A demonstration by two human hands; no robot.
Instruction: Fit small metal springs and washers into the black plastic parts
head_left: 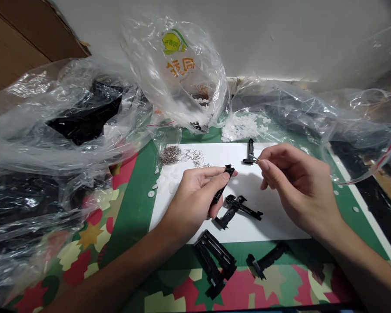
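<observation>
My left hand (195, 195) grips a slim black plastic part (220, 191) between thumb and fingers, over a white sheet (273, 217). To the right, my right hand (293, 178) pinches a thin, light metal piece (254, 158) between thumb and forefinger; its exact kind is too small to make out. Just past those fingertips lies another black plastic part (250, 150) on the sheet. Below my hands, two more black parts (239, 208) lie crossed. The lower side of the held part is hidden by my left fingers.
Further black parts (215, 256) lie near the front, with another (263, 261) to their right. Small wire springs (193, 156) and white discs (166, 180) are spread on the left. Behind stand clear plastic bags (182, 87), one holding white pieces (244, 126). Crumpled plastic (52, 121) covers the left side.
</observation>
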